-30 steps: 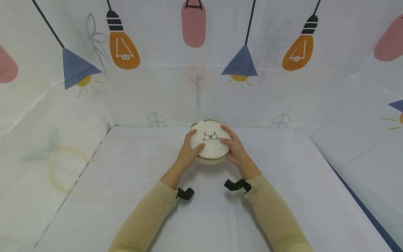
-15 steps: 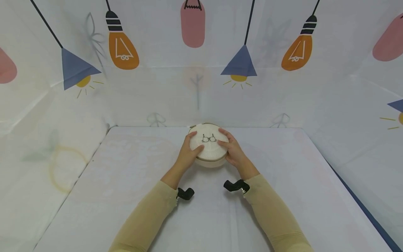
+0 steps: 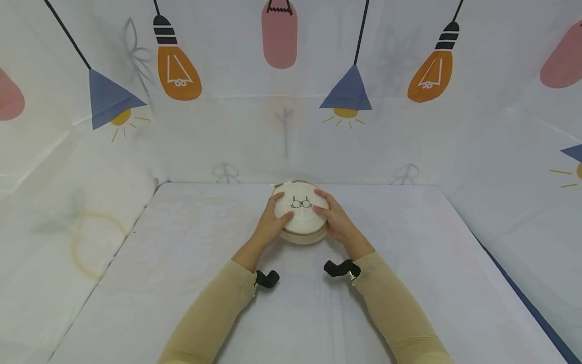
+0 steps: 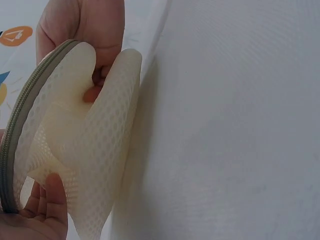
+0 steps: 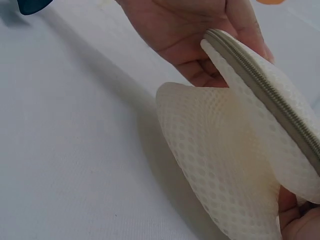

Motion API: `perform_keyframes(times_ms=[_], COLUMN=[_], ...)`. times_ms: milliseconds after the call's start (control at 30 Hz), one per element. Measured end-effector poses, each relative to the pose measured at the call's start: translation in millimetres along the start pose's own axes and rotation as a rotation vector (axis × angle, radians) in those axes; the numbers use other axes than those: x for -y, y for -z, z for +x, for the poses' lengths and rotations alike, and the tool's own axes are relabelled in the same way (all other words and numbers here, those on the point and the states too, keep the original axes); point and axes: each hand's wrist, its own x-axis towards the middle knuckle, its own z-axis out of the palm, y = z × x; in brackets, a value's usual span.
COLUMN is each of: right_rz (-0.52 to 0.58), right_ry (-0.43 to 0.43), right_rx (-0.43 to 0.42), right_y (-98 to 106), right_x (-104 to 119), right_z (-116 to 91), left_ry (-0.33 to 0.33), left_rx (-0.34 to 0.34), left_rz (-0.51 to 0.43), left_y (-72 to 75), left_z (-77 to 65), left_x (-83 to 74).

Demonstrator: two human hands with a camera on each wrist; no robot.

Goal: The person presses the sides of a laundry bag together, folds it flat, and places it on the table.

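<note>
A round cream mesh laundry bag (image 3: 300, 222) is held between both hands near the back of the table. Its white top carries a small dark line motif (image 3: 301, 202), and an olive zipper (image 4: 20, 105) runs around its rim. The left hand (image 3: 270, 221) grips the bag's left side, thumb on the top. On the opposite side the right hand (image 3: 338, 219) grips it, also with the thumb on top. Both wrist views show the mesh underside (image 5: 195, 145) buckled inward, with fingertips pressing into the fold. The bag's underside is hidden in the head view.
A white-covered table (image 3: 191, 283) spreads in front of the person. Behind it hangs a pale cloth wall (image 3: 245, 126) printed with lamps and bulbs. Black wrist cameras (image 3: 342, 268) stick inward from beige sleeves (image 3: 213, 308).
The bag's top edge has come down slightly and more of its lower side shows toward the person. Both hands have kept their grip and shifted only a little.
</note>
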Motion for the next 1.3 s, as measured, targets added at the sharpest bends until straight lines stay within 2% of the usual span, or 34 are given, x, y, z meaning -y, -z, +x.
perform_keyframes(times_ms=[233, 333, 633, 967, 1300], right_rz=[-0.261, -0.334, -0.367, -0.401, -0.45], right_ry=[-0.009, -0.003, 0.02, 0.044, 0.026], right_rx=[-0.035, -0.035, -0.055, -0.027, -0.047], right_y=[4.7, 5.4, 12.3, 14.6, 12.3], right_x=[0.4, 1.9, -2.0, -0.5, -0.4], right_z=[-1.1, -3.6, -4.5, -8.2, -7.7], left_ry=[0.009, 0.006, -0.006, -0.023, 0.004], left_rx=[0.0, -0.001, 0.03, 0.032, 0.021], left_rz=[0.031, 0.031, 0.047, 0.08, 0.084], left_y=[-0.4, -0.2, 0.5, 1.6, 1.5], left_z=[1.6, 3.2, 5.7, 5.8, 5.4], left_x=[2.5, 4.3, 9.8, 8.6, 10.3])
